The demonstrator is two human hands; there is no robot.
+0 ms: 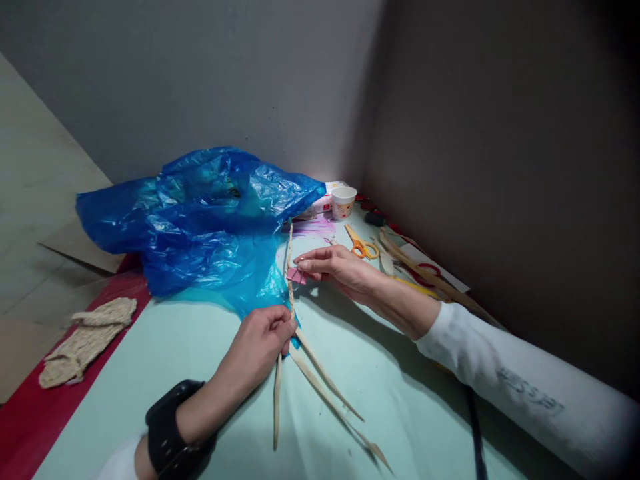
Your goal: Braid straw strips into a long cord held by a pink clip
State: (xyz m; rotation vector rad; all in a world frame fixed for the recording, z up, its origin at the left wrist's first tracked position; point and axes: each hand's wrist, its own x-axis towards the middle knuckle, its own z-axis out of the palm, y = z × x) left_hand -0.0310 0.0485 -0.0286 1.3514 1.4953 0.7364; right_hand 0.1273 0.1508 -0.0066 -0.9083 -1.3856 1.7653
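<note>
A thin braid (pixel 289 250) of pale plant fibre runs from beside the blue plastic bag (pixel 200 227) toward me. My left hand (pixel 267 340) pinches its lower end, where loose flat strands (pixel 325 393) fan out over the pale green table cover (pixel 200 360). Higher up, the fingers of my right hand (pixel 333 267) are closed on a small pink clip (pixel 297 276), which sits against the braid. A bit of blue material shows just beside the left fingertips.
Orange-handled scissors (pixel 361 243) and a white paper cup (pixel 343 203) stand or lie behind my right hand. Long dried strips (pixel 420 263) lie along the right wall. A woven fibre piece (pixel 87 340) rests on the red cloth (pixel 30 417) at left.
</note>
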